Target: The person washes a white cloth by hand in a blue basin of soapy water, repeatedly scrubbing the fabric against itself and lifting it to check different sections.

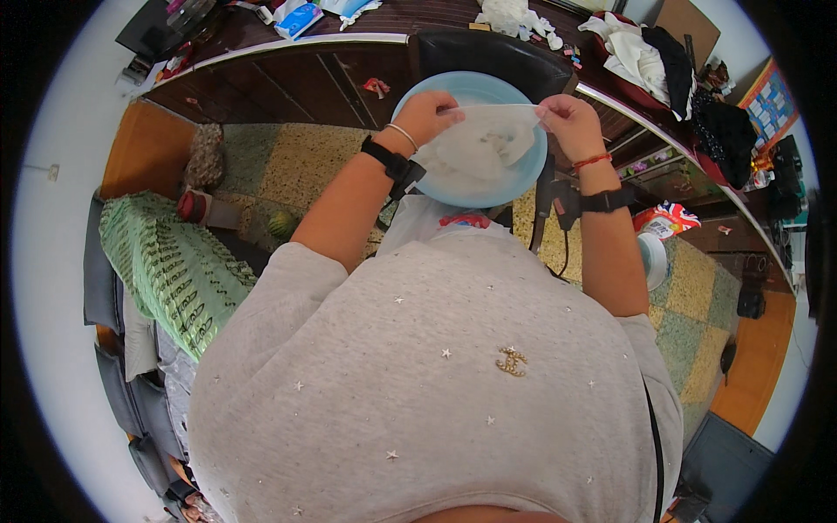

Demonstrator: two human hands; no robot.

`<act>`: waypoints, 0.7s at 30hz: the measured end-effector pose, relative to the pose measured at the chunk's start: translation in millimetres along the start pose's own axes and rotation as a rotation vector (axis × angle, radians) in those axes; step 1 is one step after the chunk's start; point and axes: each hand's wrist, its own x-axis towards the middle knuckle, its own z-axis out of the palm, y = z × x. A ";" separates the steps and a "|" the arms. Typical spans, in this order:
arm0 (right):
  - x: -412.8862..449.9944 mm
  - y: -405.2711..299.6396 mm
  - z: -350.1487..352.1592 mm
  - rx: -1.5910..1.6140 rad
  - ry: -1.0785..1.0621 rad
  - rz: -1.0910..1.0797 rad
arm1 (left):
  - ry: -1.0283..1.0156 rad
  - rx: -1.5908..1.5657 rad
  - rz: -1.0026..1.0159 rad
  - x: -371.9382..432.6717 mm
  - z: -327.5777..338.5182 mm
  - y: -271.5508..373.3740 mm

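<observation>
A thin, whitish see-through piece of material (480, 140), perhaps a plastic bag or a cloth, hangs stretched between both hands. My left hand (428, 118) pinches its upper left edge, and my right hand (571, 125) pinches the upper right corner. Under it lies a round light blue basin (469, 196). Small pale bits (500, 140) show in or behind the material; I cannot tell which. The basin's contents are mostly hidden. Below the basin a white plastic bag (418, 222) with red and blue print shows in front of my shirt.
A black chair back (490, 62) rises just beyond the basin, against a dark wooden cabinet (294, 82). Blue-and-white tissue packs (299, 19) lie on its top. Left on the tiled floor is a small watermelon (282, 224). To the right stands a white bucket (652, 260).
</observation>
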 end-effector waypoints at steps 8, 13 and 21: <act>-6.8 -44.7 23.4 0.045 -0.156 -0.128 | 0.000 -0.056 0.414 9.7 48.2 45.7; -5.3 -49.2 13.4 0.183 -0.085 -0.196 | -0.235 -0.353 0.096 20.2 63.9 56.2; -12.4 24.8 3.7 0.431 0.117 0.224 | -0.223 -0.590 -0.057 30.1 61.5 36.5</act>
